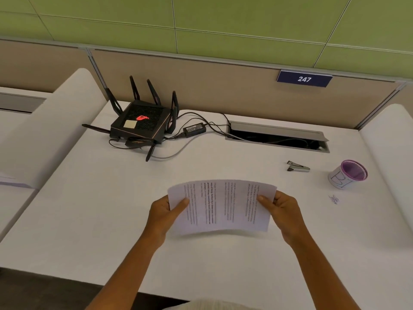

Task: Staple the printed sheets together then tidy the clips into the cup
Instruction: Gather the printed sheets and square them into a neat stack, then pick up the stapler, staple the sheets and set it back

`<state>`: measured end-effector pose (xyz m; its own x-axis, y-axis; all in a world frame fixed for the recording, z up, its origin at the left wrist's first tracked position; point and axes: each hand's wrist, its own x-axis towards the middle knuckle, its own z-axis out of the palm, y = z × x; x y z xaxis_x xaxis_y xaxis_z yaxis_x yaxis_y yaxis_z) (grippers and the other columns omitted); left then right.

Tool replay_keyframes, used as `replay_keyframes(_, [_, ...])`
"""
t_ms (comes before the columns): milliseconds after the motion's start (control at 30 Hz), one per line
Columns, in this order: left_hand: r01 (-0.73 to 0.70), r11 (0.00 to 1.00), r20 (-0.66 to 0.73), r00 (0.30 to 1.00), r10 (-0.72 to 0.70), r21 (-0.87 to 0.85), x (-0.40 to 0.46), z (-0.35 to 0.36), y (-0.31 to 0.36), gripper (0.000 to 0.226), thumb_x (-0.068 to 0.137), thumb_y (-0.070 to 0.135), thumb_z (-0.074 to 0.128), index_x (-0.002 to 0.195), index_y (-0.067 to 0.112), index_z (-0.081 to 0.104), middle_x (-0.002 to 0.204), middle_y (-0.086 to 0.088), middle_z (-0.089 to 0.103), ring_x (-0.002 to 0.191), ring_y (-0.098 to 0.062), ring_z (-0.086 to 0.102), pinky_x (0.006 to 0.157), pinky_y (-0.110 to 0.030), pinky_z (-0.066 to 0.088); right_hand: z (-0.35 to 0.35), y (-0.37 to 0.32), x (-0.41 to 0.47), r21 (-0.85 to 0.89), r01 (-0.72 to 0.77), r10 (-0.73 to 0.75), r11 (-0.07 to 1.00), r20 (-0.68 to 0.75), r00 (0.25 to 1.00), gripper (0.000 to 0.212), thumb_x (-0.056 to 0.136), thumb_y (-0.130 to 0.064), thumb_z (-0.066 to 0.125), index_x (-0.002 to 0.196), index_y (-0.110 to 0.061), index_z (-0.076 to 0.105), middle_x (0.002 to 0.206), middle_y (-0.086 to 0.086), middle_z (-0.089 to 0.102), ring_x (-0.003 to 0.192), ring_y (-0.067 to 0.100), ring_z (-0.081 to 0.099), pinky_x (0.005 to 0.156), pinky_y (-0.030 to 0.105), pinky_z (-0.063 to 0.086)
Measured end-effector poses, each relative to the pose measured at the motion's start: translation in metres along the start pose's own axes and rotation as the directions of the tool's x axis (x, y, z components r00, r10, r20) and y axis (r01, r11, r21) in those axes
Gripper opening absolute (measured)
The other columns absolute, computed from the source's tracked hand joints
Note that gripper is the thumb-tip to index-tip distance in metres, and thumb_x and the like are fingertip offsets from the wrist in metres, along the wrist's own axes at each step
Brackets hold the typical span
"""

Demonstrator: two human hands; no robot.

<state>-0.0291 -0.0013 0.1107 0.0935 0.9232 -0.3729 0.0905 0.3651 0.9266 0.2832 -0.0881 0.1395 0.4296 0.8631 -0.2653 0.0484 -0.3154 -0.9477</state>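
I hold the printed sheets (pixel 223 206) above the white desk, text running sideways, the stack bowed slightly. My left hand (pixel 165 214) grips the left edge and my right hand (pixel 282 212) grips the right edge, thumbs on top. A small silver and black stapler (pixel 298 166) lies on the desk beyond my right hand. To its right stands a purple mesh cup (pixel 348 174) wrapped in white paper. A small pile of clips (pixel 334 199) lies on the desk in front of the cup.
A black router (pixel 140 124) with antennas, its power brick (pixel 194 129) and cables sit at the back left. An open cable hatch (pixel 277 138) is at the back centre. White side dividers (pixel 51 121) flank the desk (pixel 100 220).
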Motion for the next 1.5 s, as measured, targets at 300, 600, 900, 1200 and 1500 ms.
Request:
replay_keyframes(300, [-0.106,0.992,0.027,0.994,0.105,0.068,-0.003,0.007,-0.004,0.016,0.092,0.018,0.079,0.099,0.033,0.078,0.089,0.013,0.082,0.09,-0.01,0.077,0.071,-0.016,0.06,0.003,0.024,-0.011,0.058,0.043,-0.037,0.997,-0.098,0.994,0.017,0.095,-0.015,0.071,0.108,-0.024,0.078,0.098,-0.007,0.081,0.094,0.015,0.076,0.078,0.023,0.06])
replay_keyframes(600, [-0.095,0.992,0.047,0.995,0.092,0.08,-0.008,0.01,-0.014,0.018,0.096,0.019,0.074,0.11,0.029,0.077,0.094,0.013,0.081,0.094,-0.008,0.076,0.075,-0.018,0.061,0.005,0.033,-0.014,0.031,0.028,-0.024,0.999,-0.128,0.991,0.02,0.095,-0.016,0.071,0.11,-0.028,0.075,0.093,-0.013,0.08,0.087,0.005,0.075,0.073,0.016,0.059])
replay_keyframes(900, [-0.015,0.998,0.053,0.999,0.012,0.067,-0.019,0.006,-0.021,0.02,0.092,0.022,0.078,0.11,0.03,0.074,0.105,0.006,0.079,0.097,-0.018,0.075,0.068,-0.02,0.062,0.004,0.03,-0.01,-0.001,-0.01,0.01,1.0,-0.088,0.996,0.014,0.095,-0.022,0.072,0.106,-0.028,0.077,0.097,-0.008,0.08,0.089,0.019,0.076,0.078,0.036,0.064])
replay_keyframes(1200, [-0.053,0.98,0.281,0.96,-0.003,0.19,-0.024,-0.01,-0.008,0.026,0.096,0.023,0.074,0.119,0.034,0.075,0.11,0.01,0.08,0.104,-0.016,0.076,0.082,-0.03,0.064,-0.004,-0.03,0.004,-0.321,0.171,-0.104,0.932,0.218,0.97,0.008,0.094,-0.028,0.072,0.097,-0.023,0.078,0.087,-0.006,0.079,0.071,0.015,0.076,0.064,0.03,0.062])
replay_keyframes(1500, [-0.094,0.983,0.439,0.898,0.016,0.156,-0.03,0.038,0.023,0.02,0.103,0.026,0.064,0.121,0.024,0.073,0.11,0.004,0.081,0.097,-0.02,0.079,0.085,-0.038,0.066,0.02,-0.054,0.019,-0.511,0.395,-0.085,0.763,0.527,0.846,0.012,0.094,-0.033,0.071,0.099,-0.024,0.078,0.091,-0.01,0.076,0.077,0.012,0.072,0.071,0.031,0.061])
